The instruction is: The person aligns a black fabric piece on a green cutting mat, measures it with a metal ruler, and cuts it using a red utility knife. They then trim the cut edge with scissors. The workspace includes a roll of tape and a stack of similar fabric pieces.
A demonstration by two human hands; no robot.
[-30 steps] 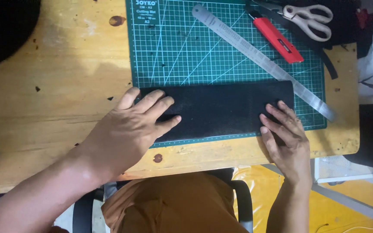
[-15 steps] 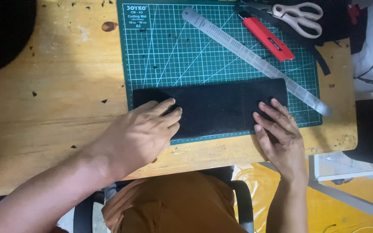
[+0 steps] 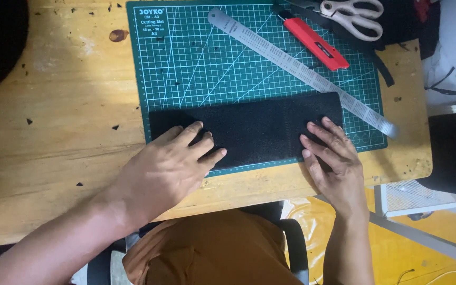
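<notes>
A: What lies under you, biggest first?

B: The wooden tabletop point(image 3: 54, 105), then your green mat point(image 3: 196, 63) on its far right part. Across the mat's near edge lies the black strip point(image 3: 259, 129), long side running left to right, flat, its right end just short of the ruler point(image 3: 302, 71).

A: And your hands?

B: Your left hand point(image 3: 167, 169) lies palm down on the strip's left end, fingers spread flat, fingertips on the cloth, the heel of the hand over the mat's edge and the bare wood. Your right hand point(image 3: 333, 163) lies flat on the strip's right end, fingers spread and pointing away from you. Neither grip pinches anything; both only press down.

A: The smaller things?

B: The ruler runs slantwise from the mat's top middle to past its right edge. Beyond it sits the red knife point(image 3: 317, 45), parallel to the ruler and apart from it. The scissors point(image 3: 354, 16) lie at the top edge, near the knife, partly on dark cloth. All three lie well clear of your hands.
</notes>
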